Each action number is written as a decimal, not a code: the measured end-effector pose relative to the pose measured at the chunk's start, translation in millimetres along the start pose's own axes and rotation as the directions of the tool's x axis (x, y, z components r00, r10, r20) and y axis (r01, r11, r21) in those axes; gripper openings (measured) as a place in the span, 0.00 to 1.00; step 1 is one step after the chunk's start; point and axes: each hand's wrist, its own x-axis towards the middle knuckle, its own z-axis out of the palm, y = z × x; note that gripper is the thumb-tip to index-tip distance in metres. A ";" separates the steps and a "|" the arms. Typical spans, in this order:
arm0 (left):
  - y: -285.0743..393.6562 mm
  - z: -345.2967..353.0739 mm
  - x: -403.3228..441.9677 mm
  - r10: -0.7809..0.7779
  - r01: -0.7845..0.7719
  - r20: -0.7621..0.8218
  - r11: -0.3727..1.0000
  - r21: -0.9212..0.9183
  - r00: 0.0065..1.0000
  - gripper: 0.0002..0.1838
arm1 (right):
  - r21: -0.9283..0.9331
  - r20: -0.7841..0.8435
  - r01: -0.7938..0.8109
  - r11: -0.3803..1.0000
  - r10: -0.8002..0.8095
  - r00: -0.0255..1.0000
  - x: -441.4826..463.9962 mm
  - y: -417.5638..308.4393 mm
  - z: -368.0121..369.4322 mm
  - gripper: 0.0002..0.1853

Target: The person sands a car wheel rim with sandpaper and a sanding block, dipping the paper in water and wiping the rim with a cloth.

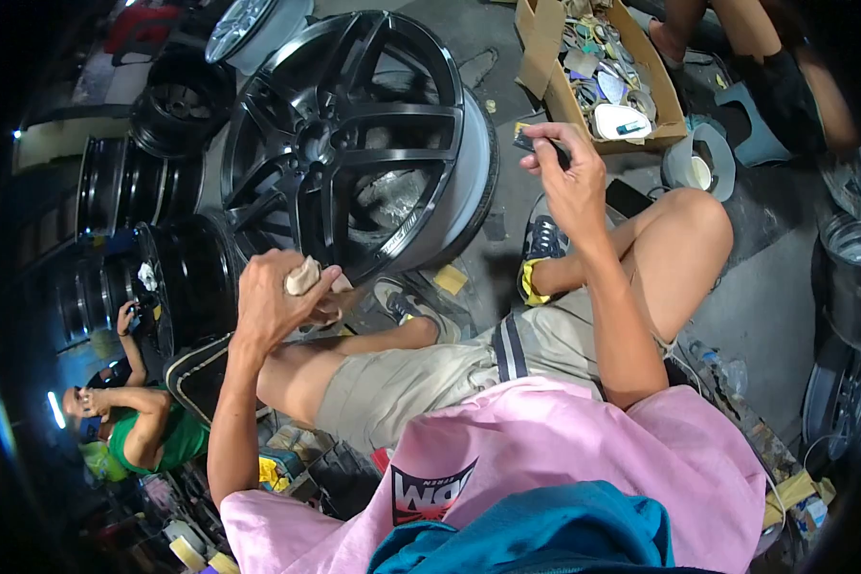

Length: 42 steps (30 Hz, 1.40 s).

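Note:
A large dark multi-spoke wheel rim (314, 143) lies face up in front of my legs. Near its lower left edge is my left hand (279, 295), its fingers wrapped round a crumpled beige cloth (302, 276); a brownish piece below the fingers is partly hidden. My right hand (569, 182) is raised to the right of the rim, not touching it. Between its thumb and fingers it pinches a small dark object (523, 137) with a yellowish edge, partly covered by the fingers.
A cardboard box (674, 96) of scraps stands at the upper right, beside a grey bucket (680, 165) and a blue-grey stool (758, 120). More rims (182, 105) are stacked at the left. A person in green (177, 435) is at the lower left; another person's legs show at the upper right.

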 end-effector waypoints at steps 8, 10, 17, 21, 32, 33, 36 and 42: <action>20.7 61.7 19.8 0.213 -0.215 0.040 0.976 0.035 0.976 0.26 | -0.220 0.032 0.082 0.972 -0.077 0.996 -7.1 -1.6 2.7 0.15; 20.3 72.8 27.4 0.262 -0.259 -0.034 0.964 0.066 0.965 0.25 | -0.251 0.024 0.159 0.955 -0.159 0.987 -6.3 0.7 4.1 0.14; 21.4 78.7 41.1 0.174 -0.211 0.203 0.961 0.179 0.964 0.22 | -0.252 0.050 0.123 0.960 -0.114 0.992 -3.7 1.9 5.8 0.12; 20.7 79.8 41.7 0.239 -0.252 0.114 0.960 0.123 0.964 0.19 | -0.299 0.111 0.162 0.940 -0.135 0.985 -6.7 0.4 5.7 0.12; 46.2 74.1 69.7 0.184 -0.186 0.147 0.983 -0.002 0.972 0.35 | -0.390 0.285 0.551 0.738 -0.472 0.834 -30.1 -0.6 34.6 0.17; 45.1 75.2 69.3 0.184 -0.187 0.138 0.982 0.006 0.973 0.36 | -0.367 0.336 0.626 0.688 -0.530 0.779 -33.1 0.4 38.1 0.20; 38.5 76.7 67.1 0.192 -0.189 0.132 0.981 -0.034 0.972 0.35 | -0.383 0.441 0.729 0.567 -0.582 0.684 -34.3 3.2 42.0 0.33; 11.6 67.3 62.3 0.257 -0.251 0.245 0.966 -0.057 0.935 0.32 | -0.389 0.602 0.831 0.398 -0.573 0.556 -33.7 4.0 43.0 0.37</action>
